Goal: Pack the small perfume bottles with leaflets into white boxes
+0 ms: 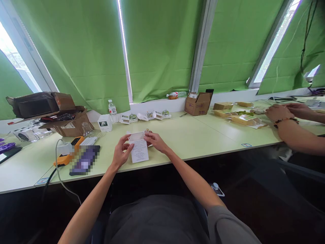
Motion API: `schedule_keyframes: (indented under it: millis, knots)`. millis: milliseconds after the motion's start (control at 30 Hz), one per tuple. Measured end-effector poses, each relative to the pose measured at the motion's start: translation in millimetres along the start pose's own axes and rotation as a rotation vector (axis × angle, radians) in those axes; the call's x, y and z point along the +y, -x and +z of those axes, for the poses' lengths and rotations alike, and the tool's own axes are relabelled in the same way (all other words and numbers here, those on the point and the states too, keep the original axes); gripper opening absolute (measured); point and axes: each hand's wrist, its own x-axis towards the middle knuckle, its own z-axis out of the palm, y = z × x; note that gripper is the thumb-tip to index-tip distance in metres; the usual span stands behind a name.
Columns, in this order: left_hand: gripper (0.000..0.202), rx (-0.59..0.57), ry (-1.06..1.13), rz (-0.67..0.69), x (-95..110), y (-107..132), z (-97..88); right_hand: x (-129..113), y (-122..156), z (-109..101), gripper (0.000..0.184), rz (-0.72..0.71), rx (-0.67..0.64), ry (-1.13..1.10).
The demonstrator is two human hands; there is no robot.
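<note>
A: Where is the white box (136, 136)?

B: Mid-worktop (193, 135), close to the front edge. The left hand (121, 153) pinches its left side, thumb against the printed leaflet (139, 151). The right hand (155, 141) pinches the right rim.

A: What might go wrong?

B: The leaflet lies loose, trailing from the box toward the front edge, so a slack thumb could let it slide off. A small gold-topped piece (147, 130) also sits just behind the right fingers, and a backward nudge might tip it.
</note>
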Motion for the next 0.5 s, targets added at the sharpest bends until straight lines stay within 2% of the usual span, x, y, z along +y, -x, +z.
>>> schedule_keyframes:
  millis: [500]
  knots:
    - [0.056, -0.029, 0.106, -0.042, -2.4, -2.0, -0.7, -5.1, 4.0, 1.3, 0.047, -0.016, -0.02, 0.02]
